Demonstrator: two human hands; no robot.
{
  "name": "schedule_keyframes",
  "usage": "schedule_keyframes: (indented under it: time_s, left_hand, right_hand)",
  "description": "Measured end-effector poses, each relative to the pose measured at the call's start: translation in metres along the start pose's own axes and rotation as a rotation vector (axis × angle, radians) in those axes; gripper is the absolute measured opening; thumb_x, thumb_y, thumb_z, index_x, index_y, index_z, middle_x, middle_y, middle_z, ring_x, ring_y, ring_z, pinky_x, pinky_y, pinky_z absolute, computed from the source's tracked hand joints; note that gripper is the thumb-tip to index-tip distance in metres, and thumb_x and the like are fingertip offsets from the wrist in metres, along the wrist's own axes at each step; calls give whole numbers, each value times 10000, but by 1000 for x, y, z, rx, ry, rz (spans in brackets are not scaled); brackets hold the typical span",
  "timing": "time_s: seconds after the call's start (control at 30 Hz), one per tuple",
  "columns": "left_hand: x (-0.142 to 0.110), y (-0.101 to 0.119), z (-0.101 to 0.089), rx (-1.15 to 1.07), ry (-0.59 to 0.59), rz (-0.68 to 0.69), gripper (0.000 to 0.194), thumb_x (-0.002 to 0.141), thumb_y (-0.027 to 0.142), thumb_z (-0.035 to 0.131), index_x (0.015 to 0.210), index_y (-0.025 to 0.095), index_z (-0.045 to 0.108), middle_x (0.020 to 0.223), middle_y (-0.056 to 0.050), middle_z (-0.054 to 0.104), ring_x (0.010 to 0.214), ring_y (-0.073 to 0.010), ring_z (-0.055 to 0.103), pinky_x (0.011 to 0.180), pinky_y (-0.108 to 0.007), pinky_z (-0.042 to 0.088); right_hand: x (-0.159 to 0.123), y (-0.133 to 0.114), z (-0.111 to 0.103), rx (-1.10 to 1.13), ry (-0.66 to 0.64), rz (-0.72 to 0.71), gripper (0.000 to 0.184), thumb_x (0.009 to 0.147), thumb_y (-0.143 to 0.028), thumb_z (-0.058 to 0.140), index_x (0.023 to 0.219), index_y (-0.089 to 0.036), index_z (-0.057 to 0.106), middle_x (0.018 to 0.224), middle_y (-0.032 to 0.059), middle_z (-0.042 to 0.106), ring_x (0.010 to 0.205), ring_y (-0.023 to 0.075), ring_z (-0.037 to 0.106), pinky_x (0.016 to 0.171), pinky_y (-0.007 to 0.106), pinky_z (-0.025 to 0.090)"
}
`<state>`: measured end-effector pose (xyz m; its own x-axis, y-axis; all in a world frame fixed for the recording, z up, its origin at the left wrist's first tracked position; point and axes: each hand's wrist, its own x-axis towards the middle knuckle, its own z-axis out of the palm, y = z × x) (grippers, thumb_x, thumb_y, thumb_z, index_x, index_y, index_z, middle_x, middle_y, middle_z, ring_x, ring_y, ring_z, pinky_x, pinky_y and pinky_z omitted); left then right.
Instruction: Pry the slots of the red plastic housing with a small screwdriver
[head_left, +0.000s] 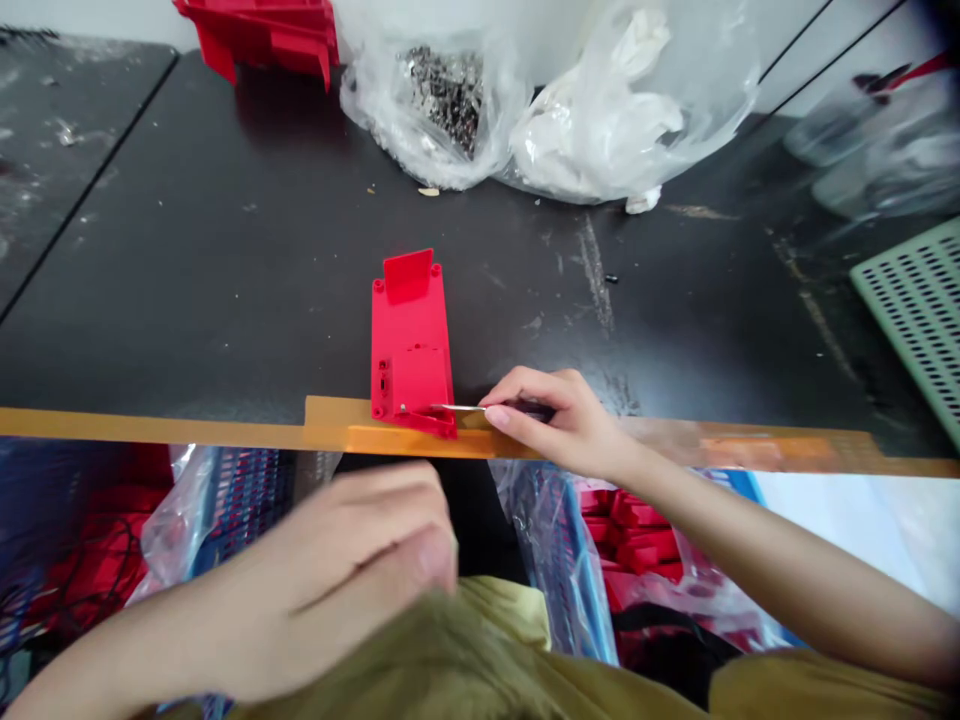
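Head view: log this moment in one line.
right grip: holds thin metal tool | tip: over near end of red part | left grip: blurred, contents unclear | red part: on black table

We have black bench [225,250]: red panel [409,330] 7 o'clock, clear bags [600,150] 12–1, red part [262,35] 10, green crate [919,310] 3.

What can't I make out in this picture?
Head view, left hand: blurred; its curled shape hides whether it holds anything.
Head view, thin tool: handle partly hidden by the right hand; tip too small to make out.
Head view, green perforated tray: cut off by the right edge.
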<state>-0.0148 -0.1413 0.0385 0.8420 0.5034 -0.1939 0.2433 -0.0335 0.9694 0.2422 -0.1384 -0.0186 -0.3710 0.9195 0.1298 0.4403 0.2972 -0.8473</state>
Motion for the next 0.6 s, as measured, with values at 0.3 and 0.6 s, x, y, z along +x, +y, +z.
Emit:
schedule_keyframes:
  time_s: [0.3, 0.6]
  left_hand:
    - [42, 0, -81, 986, 353, 28, 285, 961, 452, 501, 1062, 196, 578, 1043, -46, 562, 833, -177, 571, 739, -312, 422]
    - [80, 5, -96, 950, -129, -148, 405, 857, 587, 587, 1043, 227, 598, 944, -4, 665, 716, -183, 612, 621, -284, 392]
  right_hand:
    - [1, 0, -2, 17, -35, -4, 124, 923, -249, 617, 867, -158, 681, 638, -42, 589, 526, 38, 466, 502, 172, 337]
    - [11, -5, -9, -148, -151, -100, 147, 955, -223, 551, 908, -149, 669, 668, -24, 644, 506, 38, 488, 509, 176, 341]
